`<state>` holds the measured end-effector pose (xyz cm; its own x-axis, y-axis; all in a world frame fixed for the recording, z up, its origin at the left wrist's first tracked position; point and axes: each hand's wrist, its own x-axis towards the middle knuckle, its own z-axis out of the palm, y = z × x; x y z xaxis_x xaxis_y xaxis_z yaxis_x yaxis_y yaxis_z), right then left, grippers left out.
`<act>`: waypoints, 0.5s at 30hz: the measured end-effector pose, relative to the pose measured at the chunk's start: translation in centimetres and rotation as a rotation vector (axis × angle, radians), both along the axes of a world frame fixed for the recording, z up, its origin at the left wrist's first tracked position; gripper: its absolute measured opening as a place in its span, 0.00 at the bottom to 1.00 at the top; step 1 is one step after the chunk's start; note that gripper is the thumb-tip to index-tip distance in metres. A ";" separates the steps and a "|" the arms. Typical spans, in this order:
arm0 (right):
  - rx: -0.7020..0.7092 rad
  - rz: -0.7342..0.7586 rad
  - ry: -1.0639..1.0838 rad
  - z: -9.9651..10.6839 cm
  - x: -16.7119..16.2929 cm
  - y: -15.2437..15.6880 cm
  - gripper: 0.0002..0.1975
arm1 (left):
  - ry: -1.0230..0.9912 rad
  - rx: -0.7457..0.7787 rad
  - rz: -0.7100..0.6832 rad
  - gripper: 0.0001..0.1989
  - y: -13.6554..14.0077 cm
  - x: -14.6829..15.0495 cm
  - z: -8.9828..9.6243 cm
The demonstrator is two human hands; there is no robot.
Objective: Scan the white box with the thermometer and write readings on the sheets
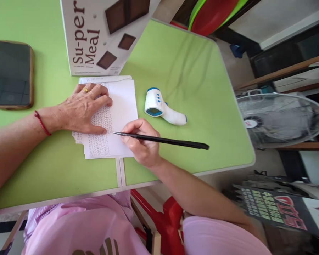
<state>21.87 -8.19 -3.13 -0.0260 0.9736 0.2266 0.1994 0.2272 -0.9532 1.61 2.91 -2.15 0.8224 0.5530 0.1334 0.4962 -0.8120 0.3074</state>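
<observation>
Sheets of white paper (123, 102) lie on the green table, the left part of the top one covered in rows of small handwriting. My left hand (83, 109) rests flat over the written part, fingers spread. A long black pen (172, 141) is pinched in the fingers of my right hand (143, 141), its tip on or just over the sheet by the last written row. Right of the paper lies a white and blue infrared thermometer (163, 108). A printed box (95, 39) stands just behind the sheets.
A phone in a brown case (12, 74) lies at the far left of the green table (202, 106). Off its right edge stands a fan (281, 120). A red and green basin (215, 14) is at the back, and a red stool (170, 219) is below the front edge.
</observation>
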 end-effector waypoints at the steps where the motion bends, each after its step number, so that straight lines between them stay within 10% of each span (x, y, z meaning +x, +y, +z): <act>1: 0.040 -0.016 -0.023 -0.1 -0.1 -0.2 0.04 | -0.007 -0.001 -0.001 0.32 0.0 0.0 0.0; 15: 0.185 0.102 -0.179 -0.8 -0.1 -0.2 0.09 | 0.021 0.007 0.008 0.35 0.0 0.0 0.0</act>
